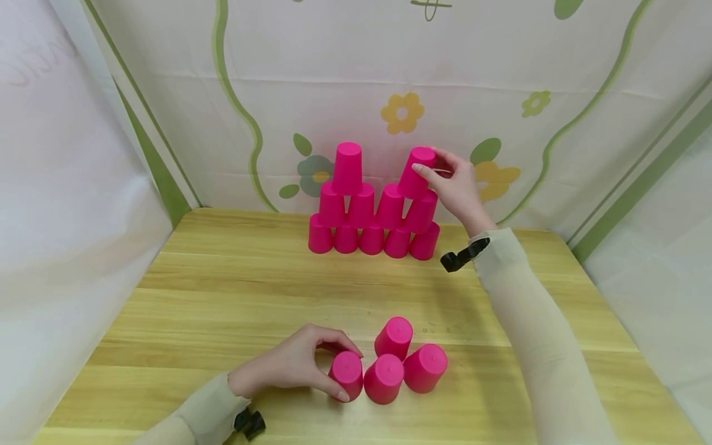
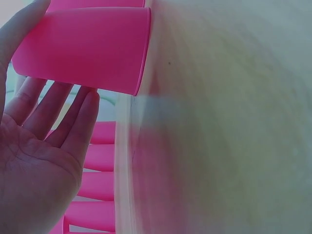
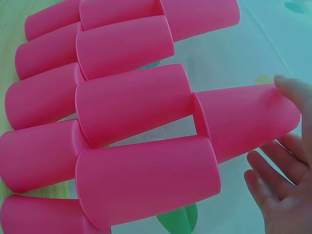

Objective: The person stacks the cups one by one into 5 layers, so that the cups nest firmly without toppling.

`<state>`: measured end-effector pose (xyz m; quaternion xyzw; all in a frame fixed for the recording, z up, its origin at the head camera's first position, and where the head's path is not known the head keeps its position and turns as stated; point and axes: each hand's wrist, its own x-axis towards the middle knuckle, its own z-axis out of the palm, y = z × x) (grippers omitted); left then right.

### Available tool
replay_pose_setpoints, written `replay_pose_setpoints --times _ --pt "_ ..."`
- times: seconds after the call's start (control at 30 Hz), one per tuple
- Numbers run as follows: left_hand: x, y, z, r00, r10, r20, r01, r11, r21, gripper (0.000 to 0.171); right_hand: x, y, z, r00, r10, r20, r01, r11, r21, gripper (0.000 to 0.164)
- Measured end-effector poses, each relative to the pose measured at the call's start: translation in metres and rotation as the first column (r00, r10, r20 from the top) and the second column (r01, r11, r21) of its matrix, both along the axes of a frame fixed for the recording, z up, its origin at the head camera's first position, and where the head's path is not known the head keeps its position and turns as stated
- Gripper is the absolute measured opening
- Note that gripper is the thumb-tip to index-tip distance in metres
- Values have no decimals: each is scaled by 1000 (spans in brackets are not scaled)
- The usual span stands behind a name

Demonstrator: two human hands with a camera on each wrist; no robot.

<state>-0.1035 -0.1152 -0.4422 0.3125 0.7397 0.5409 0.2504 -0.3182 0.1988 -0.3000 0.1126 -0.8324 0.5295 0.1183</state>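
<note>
At the back, pink cups stand mouth down in a stacked wall: several in the bottom row, several in the second row, and one top cup at left. My right hand grips another pink cup between thumb and fingers at the top right. In the right wrist view, this cup meets the two cups beneath it. My left hand holds a pink cup near the front, thumb on the near side, fingers behind. The left wrist view shows this upside-down cup from the side.
Three more upside-down pink cups, a near one, a right one and a far one, stand right of the left hand. The wooden table meets a white patterned curtain behind the stack.
</note>
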Motion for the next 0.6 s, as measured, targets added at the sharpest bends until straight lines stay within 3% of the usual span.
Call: replay_pose_setpoints --times 0.23,0.6 --pt "0 0 2 1000 -8 -13 8 1000 -1 46 8 6 0 999 12 -46 -13 1000 -23 69" --pt "-6 -4 5 997 32 -63 -33 999 -4 50 27 17 -5 994 30 -109 -45 989 -138 60"
